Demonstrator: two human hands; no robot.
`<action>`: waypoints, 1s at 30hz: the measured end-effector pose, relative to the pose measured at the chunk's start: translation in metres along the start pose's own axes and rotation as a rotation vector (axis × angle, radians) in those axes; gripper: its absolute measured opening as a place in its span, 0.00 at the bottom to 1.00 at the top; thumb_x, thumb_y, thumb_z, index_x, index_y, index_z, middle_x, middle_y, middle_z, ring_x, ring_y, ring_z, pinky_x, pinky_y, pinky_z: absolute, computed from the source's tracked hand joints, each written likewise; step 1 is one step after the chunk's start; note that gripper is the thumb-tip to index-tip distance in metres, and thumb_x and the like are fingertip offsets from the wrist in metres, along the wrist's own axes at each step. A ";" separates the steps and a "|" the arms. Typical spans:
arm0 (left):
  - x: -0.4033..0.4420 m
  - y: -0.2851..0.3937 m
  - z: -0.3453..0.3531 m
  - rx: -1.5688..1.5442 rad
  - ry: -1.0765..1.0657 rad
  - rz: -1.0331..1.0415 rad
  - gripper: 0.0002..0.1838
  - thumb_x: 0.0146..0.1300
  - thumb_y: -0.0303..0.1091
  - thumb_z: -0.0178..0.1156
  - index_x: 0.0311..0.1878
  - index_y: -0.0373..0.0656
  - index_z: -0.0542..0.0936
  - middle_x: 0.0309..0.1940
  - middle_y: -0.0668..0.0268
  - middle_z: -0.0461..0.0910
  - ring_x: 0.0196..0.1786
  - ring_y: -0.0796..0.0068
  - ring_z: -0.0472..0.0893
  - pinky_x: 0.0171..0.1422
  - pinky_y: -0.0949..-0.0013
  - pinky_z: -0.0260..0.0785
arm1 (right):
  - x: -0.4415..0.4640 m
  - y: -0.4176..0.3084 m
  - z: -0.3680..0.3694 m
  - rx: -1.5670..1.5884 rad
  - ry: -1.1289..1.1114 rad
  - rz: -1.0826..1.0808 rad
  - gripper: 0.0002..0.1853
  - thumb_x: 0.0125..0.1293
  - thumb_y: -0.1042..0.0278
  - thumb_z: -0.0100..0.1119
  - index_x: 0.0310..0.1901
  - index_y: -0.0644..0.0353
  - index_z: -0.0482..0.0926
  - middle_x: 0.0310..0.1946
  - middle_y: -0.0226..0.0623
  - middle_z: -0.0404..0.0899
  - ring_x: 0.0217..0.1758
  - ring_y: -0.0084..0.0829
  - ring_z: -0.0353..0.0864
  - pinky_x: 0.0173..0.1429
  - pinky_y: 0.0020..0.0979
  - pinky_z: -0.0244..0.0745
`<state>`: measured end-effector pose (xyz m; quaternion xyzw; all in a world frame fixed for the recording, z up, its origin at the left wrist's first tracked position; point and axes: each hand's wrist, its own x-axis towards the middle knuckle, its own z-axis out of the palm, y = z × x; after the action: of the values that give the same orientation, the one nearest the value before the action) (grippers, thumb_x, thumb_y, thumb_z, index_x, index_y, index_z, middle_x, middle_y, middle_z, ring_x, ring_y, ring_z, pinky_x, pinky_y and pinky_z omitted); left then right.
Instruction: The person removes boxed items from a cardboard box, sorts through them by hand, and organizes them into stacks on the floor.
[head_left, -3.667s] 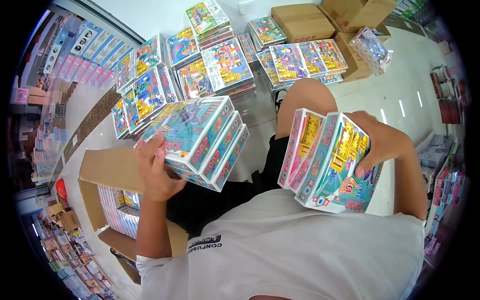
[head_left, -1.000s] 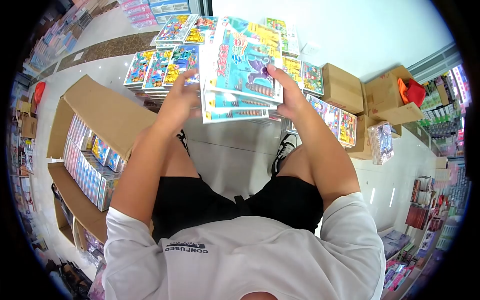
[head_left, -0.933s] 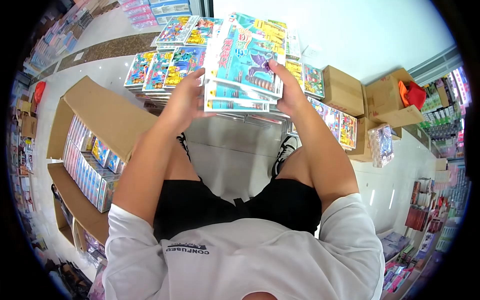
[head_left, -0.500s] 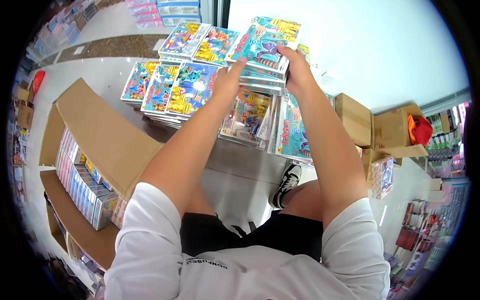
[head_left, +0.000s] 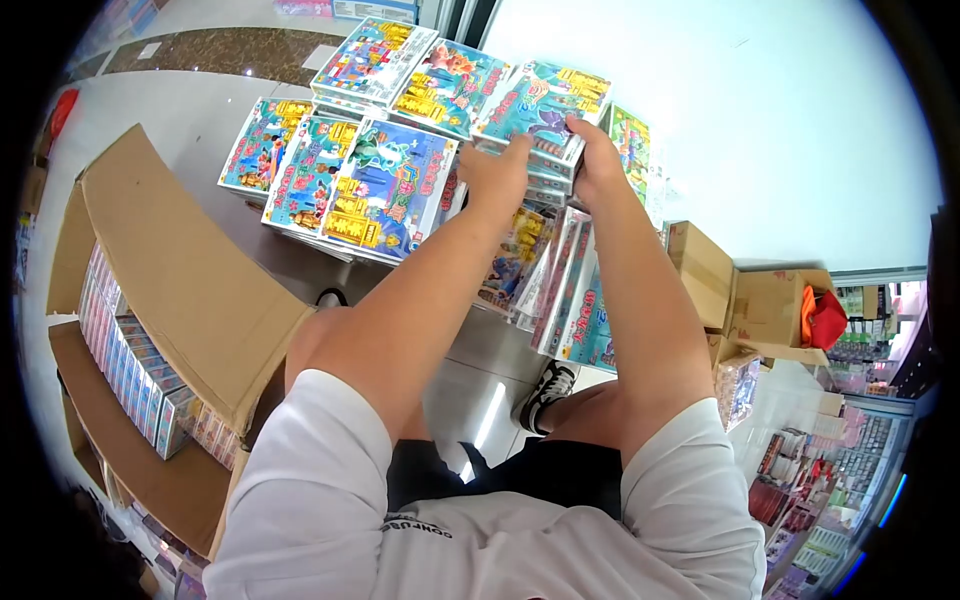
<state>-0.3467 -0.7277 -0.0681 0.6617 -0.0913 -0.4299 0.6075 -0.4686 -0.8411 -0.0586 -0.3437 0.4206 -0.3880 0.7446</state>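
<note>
My left hand and my right hand are closed on the near corners of a small stack of flat, colourful boxes. The top box is teal with yellow blocks, a purple figure and printed lettering. This stack sits at the right end of a back row, beside similar orange-and-teal boxes. Nearer, to the left of my left hand, lies a blue box with a green figure on top of its pile. Below my wrists, more boxes stand tilted or on edge, partly hidden by my right forearm.
An open cardboard carton on the left holds rows of packed boxes. Brown cartons, one with a red-and-orange item, stand at right. A white surface lies beyond the stacks. My shoe is close to the boxes.
The held stack has come down and in against the back row; its top now sits closer to the neighbouring boxes' level. My view has shifted slightly. Both hands keep their grip.
</note>
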 end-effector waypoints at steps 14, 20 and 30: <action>-0.001 -0.028 0.004 0.017 -0.244 -0.337 0.46 0.61 0.52 0.69 0.73 0.29 0.64 0.71 0.44 0.69 0.72 0.50 0.70 0.75 0.48 0.61 | 0.023 0.013 0.016 -0.664 0.392 -0.065 0.29 0.68 0.80 0.50 0.72 0.70 0.64 0.63 0.56 0.77 0.64 0.46 0.80 0.65 0.45 0.76; 0.025 -0.038 0.003 -0.308 -0.511 -0.450 0.41 0.64 0.53 0.68 0.75 0.43 0.67 0.71 0.50 0.71 0.76 0.45 0.67 0.80 0.44 0.54 | 0.007 0.013 0.003 -0.996 0.304 -0.264 0.37 0.69 0.76 0.53 0.79 0.68 0.58 0.70 0.57 0.73 0.67 0.45 0.79 0.68 0.41 0.75; 0.040 -0.017 -0.001 -0.150 -0.665 -0.359 0.39 0.67 0.56 0.66 0.74 0.45 0.69 0.71 0.47 0.70 0.74 0.41 0.70 0.81 0.44 0.57 | -0.207 -0.050 -0.068 -1.186 0.210 -0.228 0.38 0.71 0.57 0.67 0.78 0.63 0.65 0.73 0.54 0.71 0.74 0.45 0.74 0.76 0.41 0.69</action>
<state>-0.3281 -0.7484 -0.1013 0.4453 -0.1341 -0.7260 0.5067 -0.6155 -0.6976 0.0295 -0.7021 0.5966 -0.1968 0.3351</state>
